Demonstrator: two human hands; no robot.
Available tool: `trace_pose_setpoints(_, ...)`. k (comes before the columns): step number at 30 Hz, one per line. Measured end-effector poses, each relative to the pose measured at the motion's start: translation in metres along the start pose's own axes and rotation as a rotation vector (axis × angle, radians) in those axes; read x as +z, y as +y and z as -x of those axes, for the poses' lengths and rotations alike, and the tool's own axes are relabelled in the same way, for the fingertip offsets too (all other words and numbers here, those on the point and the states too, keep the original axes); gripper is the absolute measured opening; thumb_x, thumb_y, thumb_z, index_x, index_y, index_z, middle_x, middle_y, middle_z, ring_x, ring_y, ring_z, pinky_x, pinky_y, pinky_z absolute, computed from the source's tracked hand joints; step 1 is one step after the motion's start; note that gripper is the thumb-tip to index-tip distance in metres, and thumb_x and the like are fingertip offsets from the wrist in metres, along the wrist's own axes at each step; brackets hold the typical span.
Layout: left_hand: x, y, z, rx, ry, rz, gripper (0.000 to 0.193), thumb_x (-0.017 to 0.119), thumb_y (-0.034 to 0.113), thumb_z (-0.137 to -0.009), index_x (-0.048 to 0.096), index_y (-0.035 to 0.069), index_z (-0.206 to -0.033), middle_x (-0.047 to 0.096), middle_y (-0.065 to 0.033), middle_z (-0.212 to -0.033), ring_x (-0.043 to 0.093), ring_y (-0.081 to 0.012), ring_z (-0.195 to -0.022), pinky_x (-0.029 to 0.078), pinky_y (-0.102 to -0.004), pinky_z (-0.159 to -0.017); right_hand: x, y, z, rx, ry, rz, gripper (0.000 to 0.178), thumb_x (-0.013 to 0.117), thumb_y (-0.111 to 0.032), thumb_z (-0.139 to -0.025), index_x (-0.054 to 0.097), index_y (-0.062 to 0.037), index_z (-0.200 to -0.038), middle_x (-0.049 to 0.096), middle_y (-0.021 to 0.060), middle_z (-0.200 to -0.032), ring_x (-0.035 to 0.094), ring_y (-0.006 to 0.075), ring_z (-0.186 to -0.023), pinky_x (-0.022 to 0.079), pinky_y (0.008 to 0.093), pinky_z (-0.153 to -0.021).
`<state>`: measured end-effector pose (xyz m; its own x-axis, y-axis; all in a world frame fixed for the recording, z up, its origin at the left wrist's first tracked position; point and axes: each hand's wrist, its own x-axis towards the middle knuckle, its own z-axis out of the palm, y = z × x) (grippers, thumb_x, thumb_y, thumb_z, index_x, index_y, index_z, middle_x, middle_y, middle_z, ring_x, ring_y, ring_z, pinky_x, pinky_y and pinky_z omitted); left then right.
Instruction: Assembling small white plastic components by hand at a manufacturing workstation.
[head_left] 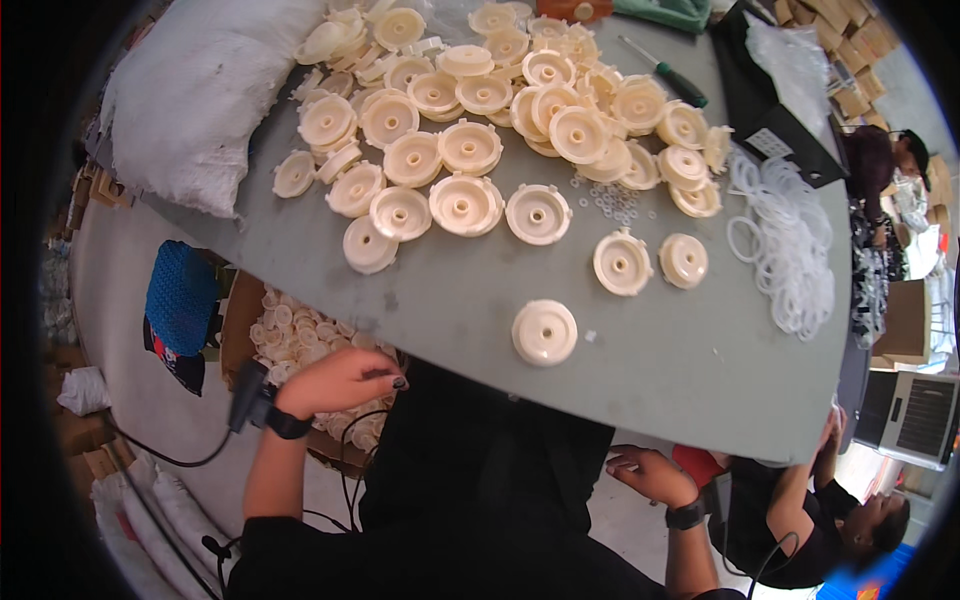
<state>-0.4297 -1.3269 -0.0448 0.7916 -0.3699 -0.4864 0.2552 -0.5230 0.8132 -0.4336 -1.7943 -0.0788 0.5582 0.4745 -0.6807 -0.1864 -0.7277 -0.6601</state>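
My left hand [338,382], with a dark band at the wrist, hangs beside the table's near edge above a box of cream plastic parts [290,335]. Its fingers are loosely stretched and apart, with nothing visible in them; a dark spot shows at one fingertip. Below the edge on the other side is my right hand [652,474], its fingers slightly bent and apart, holding nothing I can see. Nearest to me on the grey table [460,310] lies a round cream plastic cap [545,332]. Behind it are a notched wheel [622,262] and another smooth cap [684,261].
Many cream wheels [466,204] are piled farther back, beside small clear rings [615,203]. Translucent rings [785,240] heap at the right, near a black bin [780,110]. A green-handled screwdriver [680,85] and a white sack [185,110] lie behind. A person [800,520] sits at right.
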Motion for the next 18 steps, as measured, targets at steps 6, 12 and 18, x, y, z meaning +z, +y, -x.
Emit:
trace_pose_setpoints(6, -0.047, 0.126, -0.022, 0.425, 0.492, -0.137, 0.025, 0.058, 0.023, -0.083, 0.061, 0.002, -0.098, 0.063, -0.0077, -0.090, 0.060, -0.0174, -0.087, 0.046, -0.0294, -0.078, -0.052, -0.164, 0.023, -0.654, 0.232, 0.030, 0.032, 0.066, -0.015, -0.080, 0.059, -0.0014, -0.108, 0.064, 0.0118, -0.102, 0.060, 0.0239, -0.099, 0.045, 0.0347, -0.087)
trace_pose_setpoints(12, -0.079, 0.145, -0.176, 0.539, 1.053, -0.820, 0.048, 0.064, 0.030, -0.074, 0.053, 0.014, -0.118, 0.050, -0.0090, -0.124, 0.043, -0.0270, -0.119, 0.037, -0.0435, -0.094, -0.125, -0.267, -0.139, -0.966, 0.874, 0.647, 0.058, 0.073, -0.025, -0.067, 0.052, -0.0108, -0.119, 0.045, 0.0202, -0.129, 0.042, 0.0370, -0.118, 0.035, 0.0422, -0.098)
trace_pose_setpoints(18, -0.104, 0.128, -0.188, 0.334, 0.976, -0.766, 0.043, 0.067, 0.039, -0.070, 0.060, 0.017, -0.106, 0.045, -0.0088, -0.128, 0.035, -0.0252, -0.125, 0.037, -0.0486, -0.091, -0.134, -0.289, -0.189, -0.817, 0.972, 0.956, 0.048, 0.070, -0.021, -0.064, 0.055, -0.0125, -0.109, 0.050, 0.0146, -0.121, 0.044, 0.0348, -0.114, 0.040, 0.0429, -0.094)
